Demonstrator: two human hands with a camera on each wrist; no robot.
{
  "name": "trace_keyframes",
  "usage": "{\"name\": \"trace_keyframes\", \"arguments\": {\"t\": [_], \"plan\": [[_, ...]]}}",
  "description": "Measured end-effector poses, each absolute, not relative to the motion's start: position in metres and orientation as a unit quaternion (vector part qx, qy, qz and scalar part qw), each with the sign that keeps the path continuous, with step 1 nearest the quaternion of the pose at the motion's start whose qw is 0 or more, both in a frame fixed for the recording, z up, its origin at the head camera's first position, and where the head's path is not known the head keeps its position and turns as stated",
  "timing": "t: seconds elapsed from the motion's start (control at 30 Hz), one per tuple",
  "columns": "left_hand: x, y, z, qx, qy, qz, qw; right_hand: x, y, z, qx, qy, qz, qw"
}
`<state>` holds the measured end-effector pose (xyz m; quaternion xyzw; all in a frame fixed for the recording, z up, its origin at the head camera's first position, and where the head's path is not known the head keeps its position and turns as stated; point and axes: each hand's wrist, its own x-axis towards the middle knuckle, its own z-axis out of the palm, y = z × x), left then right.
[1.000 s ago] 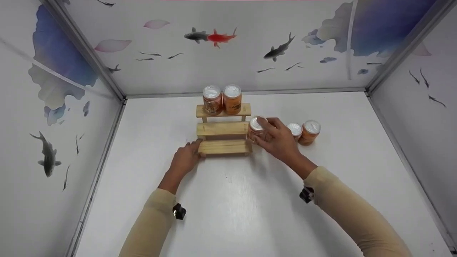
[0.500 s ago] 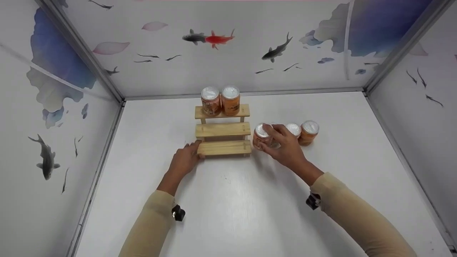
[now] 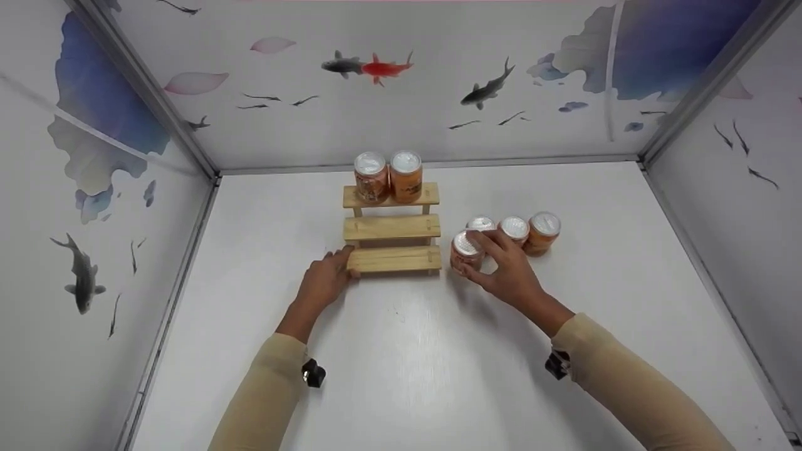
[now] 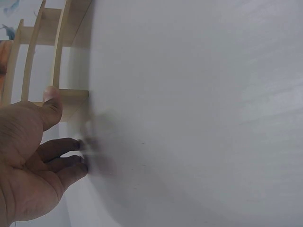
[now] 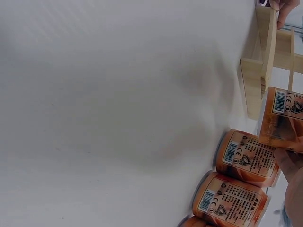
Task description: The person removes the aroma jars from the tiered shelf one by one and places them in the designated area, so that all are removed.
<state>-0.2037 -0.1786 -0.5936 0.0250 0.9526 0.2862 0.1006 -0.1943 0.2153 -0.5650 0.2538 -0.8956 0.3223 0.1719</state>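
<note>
A three-step wooden rack [image 3: 393, 259] stands on the white table. Two orange cans with silver lids, the left can [image 3: 371, 178] and the right can [image 3: 406, 177], sit upright on its top step. My left hand [image 3: 324, 280] pinches the left end of the bottom step, its thumb [image 4: 52, 101] on the front edge. Just right of the rack, my right hand [image 3: 507, 269] grips another orange can [image 3: 464, 252] between thumb and fingers. In the right wrist view that can [image 5: 282, 118] hangs off the table, its barcode label showing.
Three more orange cans stand in a row behind the right hand: a near-left can [image 3: 481, 223], a middle can [image 3: 514, 229] and a right can [image 3: 543, 233]. Walls with painted fish surround the table [image 3: 401, 363].
My right hand has carried its can away from the rack's middle step, rightward and toward me. The near-left standing can shows more from behind it. My left hand stays on the rack.
</note>
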Motion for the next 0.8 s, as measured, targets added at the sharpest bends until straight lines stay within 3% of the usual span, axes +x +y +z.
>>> {"name": "trace_keyframes", "arguments": {"t": [0.43,0.8], "plan": [[-0.205,-0.177,-0.59,0.013,0.952,0.282,0.117,-0.19,0.232,-0.577,0.221,-0.911,0.333,0.105],[-0.205,-0.178,-0.593,0.013,0.953,0.279,0.115,-0.193,0.237,-0.586,0.223,-0.909,0.337,0.101]]}}
